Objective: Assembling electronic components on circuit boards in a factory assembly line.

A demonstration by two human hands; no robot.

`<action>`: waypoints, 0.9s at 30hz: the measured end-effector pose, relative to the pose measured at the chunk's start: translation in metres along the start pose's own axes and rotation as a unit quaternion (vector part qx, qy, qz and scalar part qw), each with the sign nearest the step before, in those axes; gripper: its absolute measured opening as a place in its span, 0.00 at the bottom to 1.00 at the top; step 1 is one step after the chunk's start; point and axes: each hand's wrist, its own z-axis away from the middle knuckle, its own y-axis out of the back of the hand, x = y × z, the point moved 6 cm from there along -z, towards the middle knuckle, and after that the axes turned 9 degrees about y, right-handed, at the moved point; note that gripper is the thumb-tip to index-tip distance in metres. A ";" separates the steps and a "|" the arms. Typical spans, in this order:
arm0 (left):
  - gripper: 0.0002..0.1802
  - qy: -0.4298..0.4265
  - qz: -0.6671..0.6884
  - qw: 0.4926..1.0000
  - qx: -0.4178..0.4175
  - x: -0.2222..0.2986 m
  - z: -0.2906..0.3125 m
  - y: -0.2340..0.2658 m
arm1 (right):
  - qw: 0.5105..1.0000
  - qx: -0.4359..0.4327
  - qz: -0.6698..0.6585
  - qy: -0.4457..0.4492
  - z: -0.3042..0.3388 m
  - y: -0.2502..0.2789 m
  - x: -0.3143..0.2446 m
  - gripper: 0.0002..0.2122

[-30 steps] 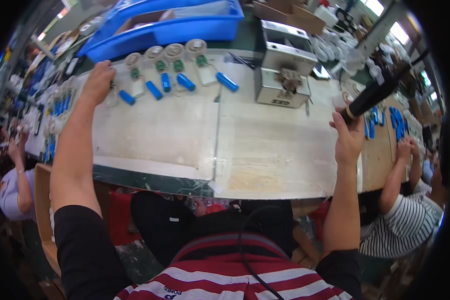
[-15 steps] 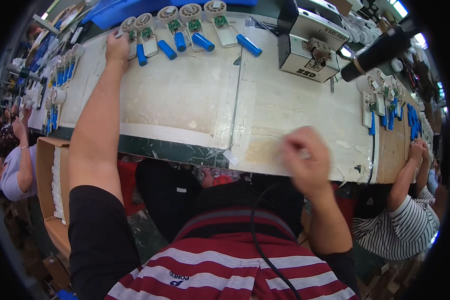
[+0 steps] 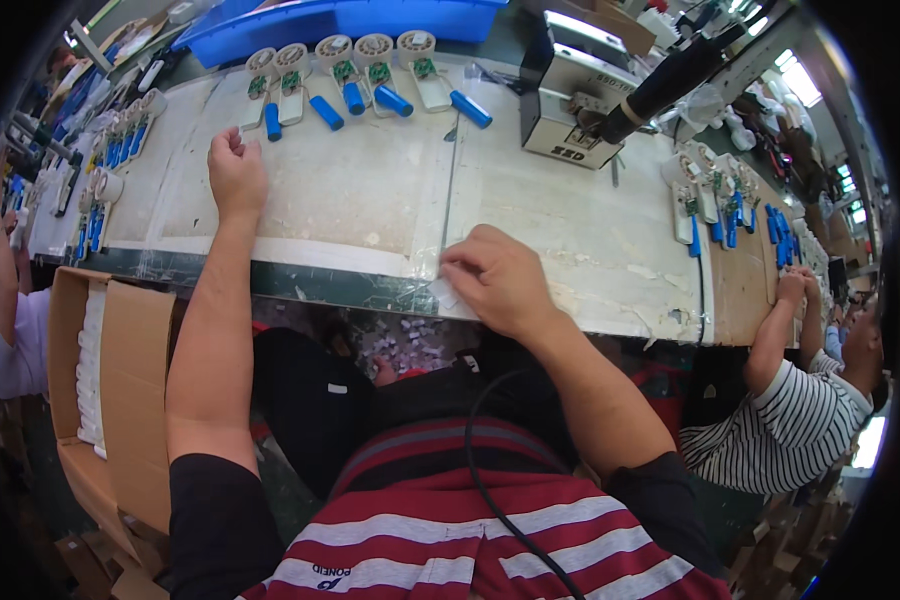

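Along the far side of the worktable [image 3: 320,200] lies a row of several open white handheld fan halves [image 3: 429,88], each with a round head, a green circuit board and a blue cylindrical battery [image 3: 471,109] on wires. My left hand [image 3: 237,178] is closed just in front of the leftmost fan half [image 3: 257,92], apart from it; what its fingers hold, if anything, is hidden. My right hand [image 3: 505,282] is at the table's front edge, fingers pinched beside a small white paper piece [image 3: 444,292]. Whether it grips that piece or something tiny cannot be made out.
A metal box device [image 3: 575,110] stands at the back, with a black cylindrical tool [image 3: 660,85] above its right side. Behind the row sits a blue bin [image 3: 340,25]. More fan halves lie left and right. An open carton [image 3: 135,380] is at lower left. Co-workers [image 3: 795,390] sit both sides.
My left hand has drawn back from the leftmost fan half toward me. My right hand has moved left to the white paper piece at the front edge. The whole view has shifted slightly.
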 end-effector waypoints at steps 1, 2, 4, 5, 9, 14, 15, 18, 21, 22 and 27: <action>0.28 -0.001 -0.026 1.000 0.014 0.000 0.000 0.001 | 1.000 0.003 0.008 0.006 -0.002 -0.003 0.001 0.03; 0.28 -0.006 -0.014 1.000 0.016 0.001 0.000 -0.001 | 0.998 -0.017 0.044 0.045 -0.003 -0.008 -0.001 0.03; 0.27 -0.009 -0.068 0.998 0.015 0.000 0.000 -0.006 | 0.990 -0.046 0.087 0.097 -0.005 -0.014 -0.006 0.04; 0.27 -0.014 -0.054 0.998 0.013 0.002 0.001 -0.008 | 0.989 -0.042 0.101 0.097 -0.006 -0.014 -0.005 0.04; 0.27 -0.040 -0.099 0.994 -0.008 0.002 0.003 -0.010 | 0.986 -0.060 0.111 0.108 -0.026 0.004 -0.003 0.06; 0.25 -0.040 -0.108 0.993 -0.015 0.008 0.005 -0.006 | 0.945 0.266 0.176 0.077 -0.110 0.141 -0.008 0.08; 0.24 -0.043 -0.118 0.992 -0.015 0.010 0.006 -0.005 | 0.935 0.297 0.185 0.061 -0.129 0.165 -0.002 0.09; 0.23 -0.049 -0.124 0.991 -0.018 0.008 0.007 -0.013 | 0.934 0.246 0.256 0.034 -0.165 0.205 0.034 0.10; 0.23 -0.056 -0.116 0.992 -0.013 0.013 0.007 -0.016 | 0.952 0.169 0.254 -0.037 -0.156 0.226 0.033 0.13; 0.23 -0.058 -0.117 0.991 -0.012 0.010 0.009 -0.014 | 0.956 0.211 0.198 -0.040 -0.137 0.229 0.021 0.13; 0.23 -0.057 -0.084 0.995 -0.020 -0.008 0.002 -0.011 | 0.923 0.351 0.084 -0.130 0.015 0.232 0.042 0.09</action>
